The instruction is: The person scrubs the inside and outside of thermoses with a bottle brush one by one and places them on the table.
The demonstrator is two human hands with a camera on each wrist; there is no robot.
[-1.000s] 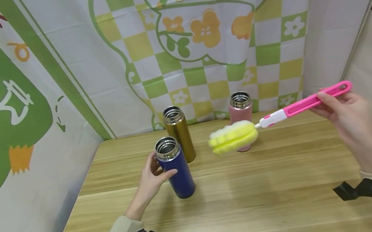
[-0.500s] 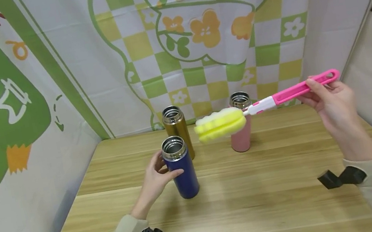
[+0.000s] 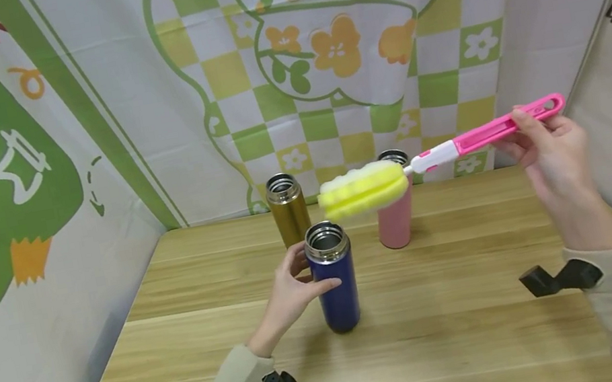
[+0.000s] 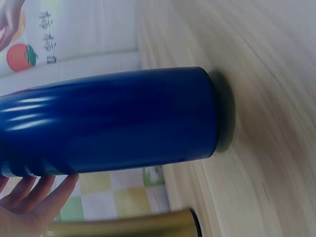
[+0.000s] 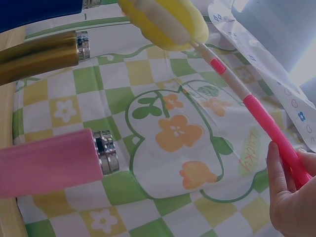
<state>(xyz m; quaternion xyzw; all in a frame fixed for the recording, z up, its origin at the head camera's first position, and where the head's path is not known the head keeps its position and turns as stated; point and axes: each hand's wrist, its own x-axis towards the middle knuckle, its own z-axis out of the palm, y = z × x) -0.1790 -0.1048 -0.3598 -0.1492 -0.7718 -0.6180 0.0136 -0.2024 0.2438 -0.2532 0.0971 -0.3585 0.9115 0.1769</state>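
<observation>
My left hand (image 3: 290,296) grips an open blue vacuum flask (image 3: 340,297) near its steel neck, thumb across the front. The flask stands nearly upright, and the left wrist view shows its base (image 4: 210,111) close over the wood with a shadow beside it. In my right hand (image 3: 560,166) is a bottle brush with a pink handle (image 3: 492,132), pinched between thumb and fingers. Its yellow and white sponge head (image 3: 364,191) points left, held above and just behind the blue flask's mouth (image 3: 327,240).
Behind the blue flask stands a gold flask (image 3: 290,217), uncapped. A pink flask (image 3: 396,223), also uncapped, is farther right, partly covered by the sponge in the head view. The wooden table (image 3: 459,328) ends at a patterned cloth (image 3: 329,112) at the back.
My left hand has shifted the blue flask to the right, out from in front of the gold one. The brush has risen and moved slightly left with my right hand.
</observation>
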